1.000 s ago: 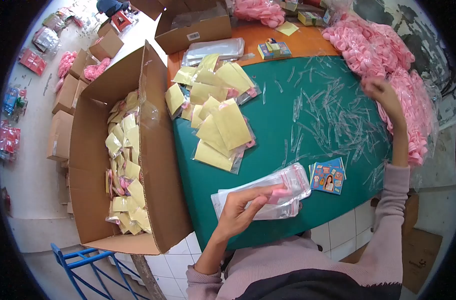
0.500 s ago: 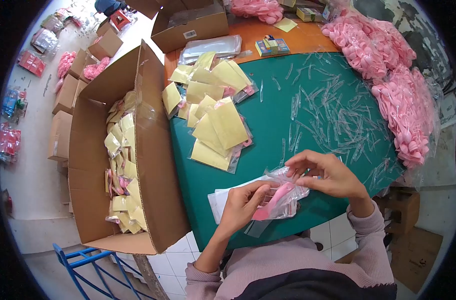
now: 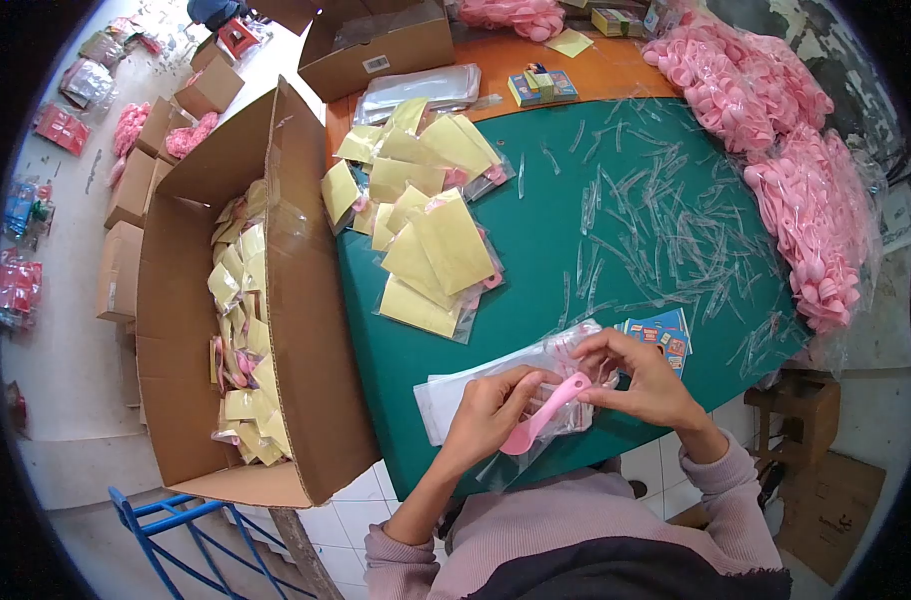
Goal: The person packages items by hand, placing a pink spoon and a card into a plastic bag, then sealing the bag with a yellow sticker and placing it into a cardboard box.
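Right hand (image 3: 648,385) on pink spoon (image 3: 542,420)

Two hands at 6 o'clock, left hand (image 3: 488,412) and right hand (image 3: 644,378); between them one pink spoon (image 3: 544,422) and one clear bag (image 3: 503,462). Two open cardboard boxes: large box (image 3: 306,300) at 9 o'clock, second box (image 3: 376,45) at 12. One stack of printed cards (image 3: 666,335) at 4 o'clock. Yellow-backed packets (image 3: 446,245) on the desk (image 3: 536,250): roughly a dozen, overlapped. Pink spoon heap (image 3: 796,180) at 2 o'clock and clear strips (image 3: 656,230): beyond counting.
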Tool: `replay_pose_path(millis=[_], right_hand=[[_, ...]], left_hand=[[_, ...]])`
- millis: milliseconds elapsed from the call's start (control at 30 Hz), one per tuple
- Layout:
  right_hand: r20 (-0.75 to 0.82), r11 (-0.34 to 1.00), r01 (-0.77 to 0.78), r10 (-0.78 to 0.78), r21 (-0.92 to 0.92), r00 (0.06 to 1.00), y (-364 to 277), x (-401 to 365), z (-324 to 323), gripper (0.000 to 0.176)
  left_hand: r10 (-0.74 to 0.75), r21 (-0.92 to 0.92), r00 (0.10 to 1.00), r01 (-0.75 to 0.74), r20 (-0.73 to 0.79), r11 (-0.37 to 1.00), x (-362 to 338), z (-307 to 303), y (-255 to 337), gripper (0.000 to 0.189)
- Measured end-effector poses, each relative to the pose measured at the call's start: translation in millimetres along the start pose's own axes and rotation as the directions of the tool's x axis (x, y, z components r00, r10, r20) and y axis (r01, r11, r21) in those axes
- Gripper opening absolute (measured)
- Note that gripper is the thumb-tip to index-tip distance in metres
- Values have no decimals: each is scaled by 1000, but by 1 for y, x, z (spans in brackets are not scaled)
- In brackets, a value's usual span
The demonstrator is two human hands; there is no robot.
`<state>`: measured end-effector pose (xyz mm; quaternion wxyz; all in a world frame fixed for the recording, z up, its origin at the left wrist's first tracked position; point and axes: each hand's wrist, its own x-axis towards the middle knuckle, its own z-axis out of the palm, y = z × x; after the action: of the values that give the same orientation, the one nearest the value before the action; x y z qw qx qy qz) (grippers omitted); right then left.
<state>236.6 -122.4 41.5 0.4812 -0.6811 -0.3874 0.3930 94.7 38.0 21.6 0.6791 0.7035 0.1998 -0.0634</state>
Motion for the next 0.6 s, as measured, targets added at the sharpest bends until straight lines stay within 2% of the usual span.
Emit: replay_pose_path(millis=[67, 233, 300, 400, 500, 600], right_hand=[[41, 1000, -3, 4, -12, 999, 0, -1, 0, 39], [116, 1000, -6, 7, -9, 993, 3, -2, 4, 41], [146, 998, 13, -4, -61, 989, 3, -1, 2, 44], [148, 991, -44, 62, -127, 987, -1, 0, 1, 44], [88, 984, -34, 50, -173, 995, -2, -1, 4, 44], [101, 966, -33, 60, -255, 993, -6, -1, 3, 43]], left_hand=[[11, -4, 1000, -11, -3, 1000, 0, 3, 0, 27], [18, 127, 1000, -17, -8, 992, -1, 8, -2, 28], [28, 103, 999, -25, -27, 994, -1, 10, -3, 27], [71, 116, 995, -63, -70, 991, -2, 14, -6, 25], [114, 164, 987, -95, -111, 982, -3, 17, -8, 23], [127, 193, 984, -102, -123, 976, -5, 21, -4, 23]])
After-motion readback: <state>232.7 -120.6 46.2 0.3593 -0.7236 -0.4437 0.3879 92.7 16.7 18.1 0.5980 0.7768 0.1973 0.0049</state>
